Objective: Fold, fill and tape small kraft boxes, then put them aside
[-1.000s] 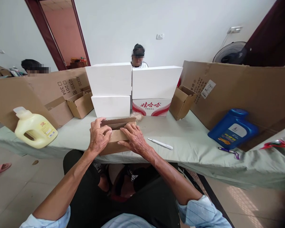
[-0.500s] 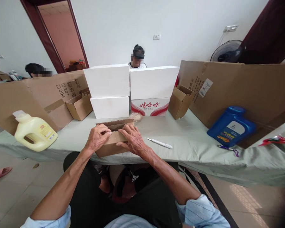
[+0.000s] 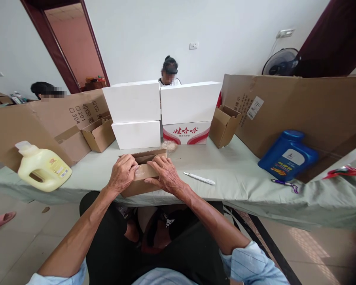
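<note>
Head camera looks down over your forearms, and both hands are on the cardboard box [image 3: 140,187] at the near edge of the table [image 3: 240,174], right in front of your lap. Your left hand [image 3: 123,173] is curled round the box's left end, fingers bent over the top flap and clamped on it. Your right hand [image 3: 165,174] lies almost flat, fingers spread, palm pressing down on the right side of the flap with nothing gripped. Between your two hands a shiny clear patch [image 3: 141,172] shows on the flap, and behind your knuckles the far flap stands up. Just to the right of your right hand a slim white tool [image 3: 199,179] lies on the cloth, apart from the box. Well off to your left a yellow jug [image 3: 43,168] lies on its side at the table's edge; well off to your right a blue jug [image 3: 287,155] leans against a big cardboard sheet [image 3: 302,111], with a purple pen [image 3: 284,183] near it. Beyond the box, white boxes [image 3: 133,102] are stacked beside a red-printed box [image 3: 186,133], flanked by two open brown cartons [image 3: 99,134] [image 3: 224,126]. Another person [image 3: 169,71] sits behind the stack.
</note>
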`<state>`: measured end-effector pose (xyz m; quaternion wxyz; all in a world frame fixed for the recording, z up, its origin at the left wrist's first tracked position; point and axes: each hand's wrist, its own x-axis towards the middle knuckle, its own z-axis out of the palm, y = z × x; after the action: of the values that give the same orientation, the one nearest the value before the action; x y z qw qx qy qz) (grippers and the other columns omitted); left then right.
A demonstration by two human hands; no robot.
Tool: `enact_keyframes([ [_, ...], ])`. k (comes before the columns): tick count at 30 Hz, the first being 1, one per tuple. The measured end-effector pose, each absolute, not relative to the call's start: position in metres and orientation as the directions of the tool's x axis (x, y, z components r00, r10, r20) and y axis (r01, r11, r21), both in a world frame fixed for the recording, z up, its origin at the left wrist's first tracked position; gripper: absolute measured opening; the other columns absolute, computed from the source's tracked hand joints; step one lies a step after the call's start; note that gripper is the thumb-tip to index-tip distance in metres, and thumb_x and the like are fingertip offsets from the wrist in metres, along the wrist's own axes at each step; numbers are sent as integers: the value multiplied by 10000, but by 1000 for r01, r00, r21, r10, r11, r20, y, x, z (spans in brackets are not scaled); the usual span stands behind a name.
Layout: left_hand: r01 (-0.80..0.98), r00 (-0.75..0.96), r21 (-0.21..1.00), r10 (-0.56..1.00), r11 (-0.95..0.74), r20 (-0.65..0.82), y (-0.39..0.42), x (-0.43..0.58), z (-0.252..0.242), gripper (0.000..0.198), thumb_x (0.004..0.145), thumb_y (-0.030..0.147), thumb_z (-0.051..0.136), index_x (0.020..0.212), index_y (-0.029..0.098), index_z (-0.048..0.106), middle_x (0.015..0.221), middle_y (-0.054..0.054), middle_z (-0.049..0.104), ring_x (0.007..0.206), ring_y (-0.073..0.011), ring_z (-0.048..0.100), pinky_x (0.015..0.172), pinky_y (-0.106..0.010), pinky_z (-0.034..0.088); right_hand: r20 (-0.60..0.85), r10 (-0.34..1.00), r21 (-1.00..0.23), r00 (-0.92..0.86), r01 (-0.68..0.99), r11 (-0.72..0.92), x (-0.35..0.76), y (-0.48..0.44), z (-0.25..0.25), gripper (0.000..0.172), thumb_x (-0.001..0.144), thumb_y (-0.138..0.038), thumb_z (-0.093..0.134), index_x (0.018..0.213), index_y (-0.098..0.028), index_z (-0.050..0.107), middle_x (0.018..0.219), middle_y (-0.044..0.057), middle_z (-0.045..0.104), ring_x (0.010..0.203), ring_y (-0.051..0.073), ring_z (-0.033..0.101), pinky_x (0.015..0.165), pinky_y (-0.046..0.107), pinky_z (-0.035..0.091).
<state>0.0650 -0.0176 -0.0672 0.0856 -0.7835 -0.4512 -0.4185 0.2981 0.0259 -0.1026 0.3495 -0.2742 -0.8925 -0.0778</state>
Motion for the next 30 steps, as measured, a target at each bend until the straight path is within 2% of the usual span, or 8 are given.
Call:
enact_keyframes([
  [5, 763, 282, 190, 583, -618, 762, -19, 64, -68, 233, 1030, 178, 569, 806, 241, 577, 844, -40, 652, 858, -235, 596, 846, -395, 494, 663, 436, -53, -608, 542, 838, 298, 25, -100, 667, 1012, -722, 689, 1360, -153, 678, 1178, 134, 686, 1052, 297, 544, 944, 425, 411],
  [9, 746, 302, 166, 550, -645, 778, -22, 64, -69, 237, 1046, 165, 551, 822, 242, 564, 845, -35, 651, 860, -227, 607, 844, -390, 504, 647, 442, -67, -621, 531, 844, 298, 26, -99, 625, 1029, -695, 684, 1367, -170, 673, 1180, 129, 687, 1063, 299, 549, 945, 426, 416],
  [17, 743, 302, 179, 563, -644, 769, -31, 69, -65, 209, 1057, 179, 541, 863, 237, 594, 870, -32, 694, 839, -211, 639, 817, -371, 511, 631, 468, -89, -619, 542, 836, 300, 30, -98, 590, 1045, -670, 678, 1365, -174, 665, 1205, 136, 688, 1106, 305, 555, 949, 423, 413],
  [24, 692, 221, 355, 652, -629, 725, -43, 76, -55, 205, 1026, 241, 547, 831, 236, 610, 866, -43, 720, 834, -206, 670, 800, -352, 522, 605, 506, -101, -614, 571, 814, 302, 33, -100, 633, 978, -663, 780, 1342, -157, 675, 1195, 138, 687, 1102, 314, 559, 939, 425, 398],
  [30, 554, -18, 655, 779, -514, 627, -53, 77, -37, 242, 1008, 406, 630, 862, 219, 679, 852, -31, 722, 817, -190, 664, 742, -302, 522, 571, 530, -140, -627, 561, 816, 296, 33, -101, 658, 959, -668, 801, 1365, -163, 687, 1214, 148, 709, 1113, 317, 572, 958, 442, 413],
])
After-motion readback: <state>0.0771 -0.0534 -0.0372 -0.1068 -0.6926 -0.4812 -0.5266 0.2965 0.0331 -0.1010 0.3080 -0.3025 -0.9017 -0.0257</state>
